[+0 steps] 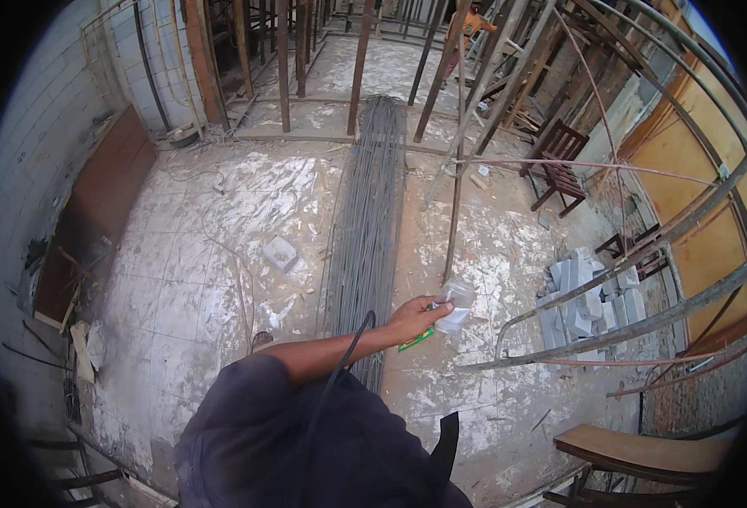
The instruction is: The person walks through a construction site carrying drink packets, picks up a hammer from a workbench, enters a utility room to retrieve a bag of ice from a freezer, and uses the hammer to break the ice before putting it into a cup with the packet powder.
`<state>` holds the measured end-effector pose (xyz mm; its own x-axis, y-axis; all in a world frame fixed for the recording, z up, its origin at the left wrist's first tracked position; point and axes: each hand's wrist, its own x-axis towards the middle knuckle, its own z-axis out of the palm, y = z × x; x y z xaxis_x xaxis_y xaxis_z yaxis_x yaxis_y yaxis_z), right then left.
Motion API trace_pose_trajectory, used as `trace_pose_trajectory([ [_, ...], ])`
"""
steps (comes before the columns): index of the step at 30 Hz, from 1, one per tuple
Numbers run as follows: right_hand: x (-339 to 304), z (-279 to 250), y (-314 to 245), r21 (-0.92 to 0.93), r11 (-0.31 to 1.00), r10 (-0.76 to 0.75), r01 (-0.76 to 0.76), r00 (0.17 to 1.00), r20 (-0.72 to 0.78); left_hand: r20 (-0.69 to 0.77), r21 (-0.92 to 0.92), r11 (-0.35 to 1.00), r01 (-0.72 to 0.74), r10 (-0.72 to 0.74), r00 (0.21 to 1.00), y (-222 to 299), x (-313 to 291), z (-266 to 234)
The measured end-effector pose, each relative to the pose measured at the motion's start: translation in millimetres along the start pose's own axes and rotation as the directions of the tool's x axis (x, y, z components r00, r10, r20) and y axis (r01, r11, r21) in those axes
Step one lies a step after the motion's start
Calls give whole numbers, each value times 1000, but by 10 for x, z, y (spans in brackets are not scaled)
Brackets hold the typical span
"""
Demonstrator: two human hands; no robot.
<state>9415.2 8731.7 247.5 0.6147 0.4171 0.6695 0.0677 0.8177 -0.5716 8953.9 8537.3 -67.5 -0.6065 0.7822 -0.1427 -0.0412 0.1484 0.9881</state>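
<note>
My left arm reaches across to the right in front of my dark shirt. Its hand [420,320] is closed, with the thumb pressed on a crumpled clear plastic bag [456,298] that sticks out past the fingertips. Just under the palm shows a small green packet [417,341]; whether the same fingers hold it I cannot tell. Below this forearm runs a long bundle of thin steel rods [369,195], lying on the floor and stretching away from me. A black cord [344,362] hangs over the forearm. My right hand is out of view.
Grey blocks [583,298] are piled on the right, near a wooden chair [556,165] and curved pipes [615,330]. A pale block [280,253] lies left of the rods. Upright props [362,68] stand ahead; beyond them is a person in orange [473,24]. A brown panel [94,220] leans left.
</note>
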Motion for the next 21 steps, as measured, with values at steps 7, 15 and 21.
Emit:
trace_pose_trajectory([
  [7,-4403,457,4,-527,605,537,-597,-182,823,266,557,796,-239,102,959,-204,-649,-634],
  [15,-6705,1110,-1000,-616,574,396,-539,-475,786,-254,372,921,-115,220,942,-983,-1438,-2876],
  [21,-8611,1477,-2460,-396,615,49,-681,-469,882,-526,-235,972,16,-141,839,-1497,-2193,-4848],
])
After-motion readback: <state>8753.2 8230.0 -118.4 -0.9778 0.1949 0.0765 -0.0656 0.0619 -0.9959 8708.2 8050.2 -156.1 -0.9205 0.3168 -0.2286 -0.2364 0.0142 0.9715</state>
